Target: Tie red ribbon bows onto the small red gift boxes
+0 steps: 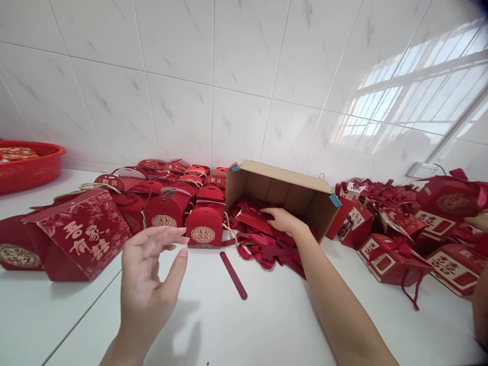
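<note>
My left hand [147, 284] is raised above the table with its fingers curved and its thumb apart, holding nothing. In front of it stand red gift boxes with gold emblems, the nearest being a small red box [206, 223]. My right hand [284, 221] reaches into an open cardboard box [282, 175] lying on its side. Its fingers are stretched out over flat red card pieces [251, 213], touching the top one; no grip on it shows. Dark red ribbons [263, 251] spill from the opening. A narrow dark red strip [233, 275] with holes at its ends lies on the table.
Several finished red boxes crowd the left, including a large one with white lettering [86, 234]. More ribboned boxes [396, 256] stand at the right, where another person's hand [478, 221] shows at the edge. A red basin [34, 168] sits far left; a tiled wall [240, 122] closes the back.
</note>
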`<state>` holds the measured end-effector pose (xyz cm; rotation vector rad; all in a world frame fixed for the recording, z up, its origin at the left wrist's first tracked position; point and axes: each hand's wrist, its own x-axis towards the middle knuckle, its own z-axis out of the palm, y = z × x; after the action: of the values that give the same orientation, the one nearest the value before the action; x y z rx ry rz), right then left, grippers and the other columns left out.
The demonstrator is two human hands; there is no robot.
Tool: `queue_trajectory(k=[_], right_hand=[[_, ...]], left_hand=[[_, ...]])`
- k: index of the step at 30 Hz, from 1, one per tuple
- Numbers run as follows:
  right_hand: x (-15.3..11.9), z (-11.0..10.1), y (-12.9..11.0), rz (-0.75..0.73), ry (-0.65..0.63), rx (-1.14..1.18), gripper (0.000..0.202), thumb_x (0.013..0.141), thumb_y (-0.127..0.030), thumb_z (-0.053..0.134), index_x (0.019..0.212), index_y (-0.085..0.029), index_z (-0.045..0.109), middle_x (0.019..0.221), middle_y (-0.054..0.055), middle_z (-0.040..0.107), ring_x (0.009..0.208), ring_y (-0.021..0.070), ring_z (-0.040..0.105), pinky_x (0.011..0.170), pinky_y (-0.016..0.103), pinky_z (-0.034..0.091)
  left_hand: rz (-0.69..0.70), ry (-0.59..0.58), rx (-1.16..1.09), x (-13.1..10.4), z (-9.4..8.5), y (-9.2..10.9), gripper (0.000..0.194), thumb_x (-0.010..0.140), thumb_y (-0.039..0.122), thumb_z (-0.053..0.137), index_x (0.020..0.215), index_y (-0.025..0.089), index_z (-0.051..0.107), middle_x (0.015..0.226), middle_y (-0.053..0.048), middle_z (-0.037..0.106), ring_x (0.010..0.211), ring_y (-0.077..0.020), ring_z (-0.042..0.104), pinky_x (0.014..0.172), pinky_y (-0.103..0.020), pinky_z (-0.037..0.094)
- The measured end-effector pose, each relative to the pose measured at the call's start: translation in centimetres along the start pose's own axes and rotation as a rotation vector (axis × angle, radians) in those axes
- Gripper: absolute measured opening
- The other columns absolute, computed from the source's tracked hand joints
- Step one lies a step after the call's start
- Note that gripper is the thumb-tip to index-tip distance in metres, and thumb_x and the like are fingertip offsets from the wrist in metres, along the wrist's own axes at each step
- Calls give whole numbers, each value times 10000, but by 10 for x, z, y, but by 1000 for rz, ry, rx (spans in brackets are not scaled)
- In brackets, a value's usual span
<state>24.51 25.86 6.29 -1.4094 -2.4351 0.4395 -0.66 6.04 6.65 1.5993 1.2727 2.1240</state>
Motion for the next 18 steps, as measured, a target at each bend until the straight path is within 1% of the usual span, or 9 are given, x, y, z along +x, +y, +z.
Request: queue_trajectory(k=[2, 4, 5, 7, 9, 11, 14, 16, 18], right_hand=[[4, 9, 3, -8, -5, -7, 347, 862, -163, 589, 1209, -159, 590, 1260, 100, 601, 1138, 218, 574, 1016, 412, 436], [6, 13, 6, -7, 14, -8, 269, 871, -248, 612, 1117, -142, 620, 1156, 91, 636, 1044, 206, 611, 938, 432, 483], [7, 14, 7, -5, 30, -4, 231, 851, -255, 638, 1049, -138, 649, 1084, 84, 661, 985, 203, 629, 902, 417, 500], [8, 12, 9, 0, 82, 13, 132, 769, -202, 706, 885, -141, 707, 934, 80, 703, 872, 209, 654, 839, 365, 514], [9, 7, 10, 12, 178, 40, 74, 722, -171, 719, 792, -150, 731, 872, 92, 720, 829, 228, 661, 809, 344, 509], [8, 0, 10, 23, 288, 82, 125, 780, -240, 659, 828, -158, 740, 898, 100, 727, 848, 236, 666, 815, 343, 504], [9, -11, 15, 25, 391, 163, 300, 895, -336, 496, 996, -174, 727, 1012, 86, 725, 933, 218, 670, 846, 320, 508], [10, -16, 25, 41, 425, 199, 355, 938, -320, 417, 1180, -202, 648, 1141, 64, 688, 1022, 191, 649, 879, 301, 503], [10, -19, 41, 104, 458, 201, 384, 959, -267, 383, 1307, -217, 537, 1248, 68, 629, 1091, 173, 615, 921, 305, 489]], left_hand=[[-2, -1, 3, 0, -1, 0, 388, 758, 156, 651, 1076, 236, 442, 1004, -50, 610, 839, -177, 616, 802, -328, 462], [-1, -1, 2, -1, -1, 0, 389, 760, 158, 651, 1078, 238, 441, 1006, -51, 609, 837, -180, 616, 800, -331, 465], [0, -1, 1, -1, -2, 0, 390, 762, 159, 650, 1080, 239, 440, 1007, -50, 609, 838, -181, 615, 801, -333, 466], [-2, -2, 1, -1, -2, 1, 387, 764, 160, 649, 1081, 240, 441, 1006, -50, 609, 841, -183, 614, 804, -337, 469], [-4, -1, 3, -1, -1, 2, 385, 765, 161, 650, 1081, 239, 443, 1007, -51, 609, 844, -184, 613, 809, -341, 469], [-8, 2, 5, -1, -1, 2, 385, 764, 164, 651, 1080, 238, 444, 1012, -52, 609, 849, -186, 614, 808, -343, 468], [-11, 1, 7, -1, -1, 2, 384, 765, 168, 652, 1079, 241, 443, 1012, -51, 608, 851, -189, 614, 800, -345, 469], [-9, -2, 6, -1, 0, 2, 385, 765, 169, 652, 1080, 241, 442, 1011, -50, 608, 849, -190, 615, 800, -349, 470], [-4, 0, 4, -1, 0, 1, 389, 764, 167, 654, 1082, 241, 443, 1010, -49, 607, 847, -190, 615, 803, -351, 467]])
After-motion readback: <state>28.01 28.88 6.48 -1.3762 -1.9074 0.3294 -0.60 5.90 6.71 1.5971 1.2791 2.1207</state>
